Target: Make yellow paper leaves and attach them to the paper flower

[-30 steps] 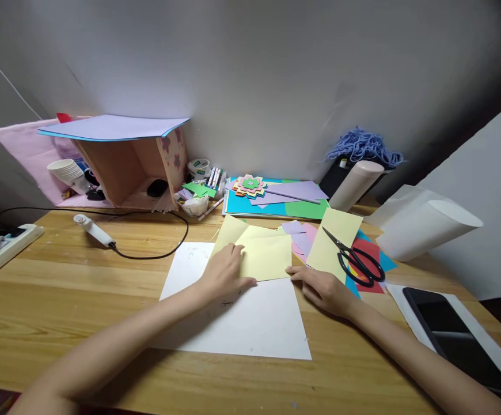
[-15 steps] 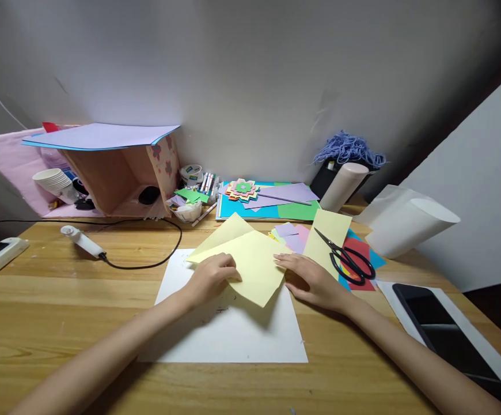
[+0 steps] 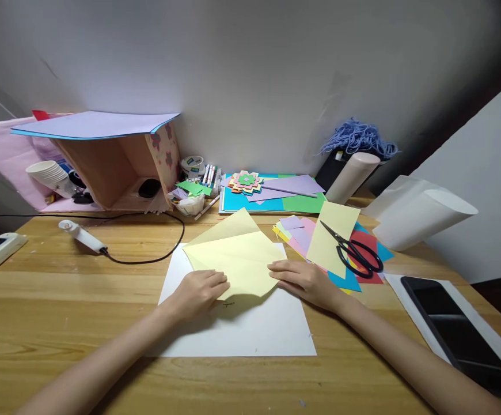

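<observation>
A creased sheet of pale yellow paper (image 3: 237,253) is held between my hands above a white sheet (image 3: 250,337) on the wooden table. Fold lines cross it, and its far corner points toward the wall. My left hand (image 3: 202,293) is closed on the near left edge, its thumb hidden. At the right corner, my right hand (image 3: 304,281) has its fingers over the paper and grips that edge; its thumb is under the paper, out of sight. Black-handled scissors (image 3: 354,251) lie on a yellow paper strip (image 3: 332,230) beyond my right hand.
Coloured paper scraps (image 3: 298,230) lie around the scissors. A layered paper flower (image 3: 246,182) rests on stacked coloured sheets at the back. A box (image 3: 164,164) stands back left, a white glue gun-like device (image 3: 80,235) before it. A phone (image 3: 453,328) lies at right.
The yellow paper has turned and its near edge has lifted and curved; the near corner no longer points down at me. Both hands have shifted slightly with it. The whole view has moved a little.
</observation>
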The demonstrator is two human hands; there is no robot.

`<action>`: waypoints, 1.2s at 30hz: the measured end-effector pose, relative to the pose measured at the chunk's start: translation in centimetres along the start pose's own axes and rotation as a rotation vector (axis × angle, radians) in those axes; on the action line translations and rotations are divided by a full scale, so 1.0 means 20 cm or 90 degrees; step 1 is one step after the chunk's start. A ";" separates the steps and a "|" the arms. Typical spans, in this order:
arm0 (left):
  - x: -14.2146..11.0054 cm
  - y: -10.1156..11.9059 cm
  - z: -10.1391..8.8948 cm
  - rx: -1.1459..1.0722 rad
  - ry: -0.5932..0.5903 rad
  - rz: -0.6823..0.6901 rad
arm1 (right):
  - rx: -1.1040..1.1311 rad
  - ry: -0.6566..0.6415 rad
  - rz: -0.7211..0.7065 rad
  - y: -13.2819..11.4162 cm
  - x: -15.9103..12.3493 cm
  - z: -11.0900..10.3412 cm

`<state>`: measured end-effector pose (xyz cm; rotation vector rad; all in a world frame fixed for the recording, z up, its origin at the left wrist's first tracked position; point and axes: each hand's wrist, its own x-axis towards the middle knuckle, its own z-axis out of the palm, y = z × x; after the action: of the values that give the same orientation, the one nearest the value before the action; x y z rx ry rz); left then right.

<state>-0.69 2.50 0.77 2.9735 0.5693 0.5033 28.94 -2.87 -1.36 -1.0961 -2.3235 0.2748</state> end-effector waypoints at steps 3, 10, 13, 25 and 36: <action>0.00 -0.02 0.02 -0.081 0.031 -0.080 | 0.075 0.032 0.111 -0.01 -0.01 0.00; 0.03 -0.02 0.05 -0.221 0.079 -0.358 | 0.123 0.105 0.329 0.00 -0.01 0.00; 0.06 -0.02 0.05 -0.246 0.073 -0.402 | 0.084 0.112 0.361 0.00 0.00 0.01; 0.07 -0.04 0.07 -0.182 0.062 -0.390 | -0.053 0.080 0.370 0.01 0.01 0.02; 0.09 -0.03 0.07 -0.167 0.051 -0.386 | -0.140 0.059 0.360 0.02 0.01 0.03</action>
<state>1.10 3.68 -0.03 2.3721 1.2404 0.5752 28.70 -2.44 -1.93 -1.8276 -1.9510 0.1715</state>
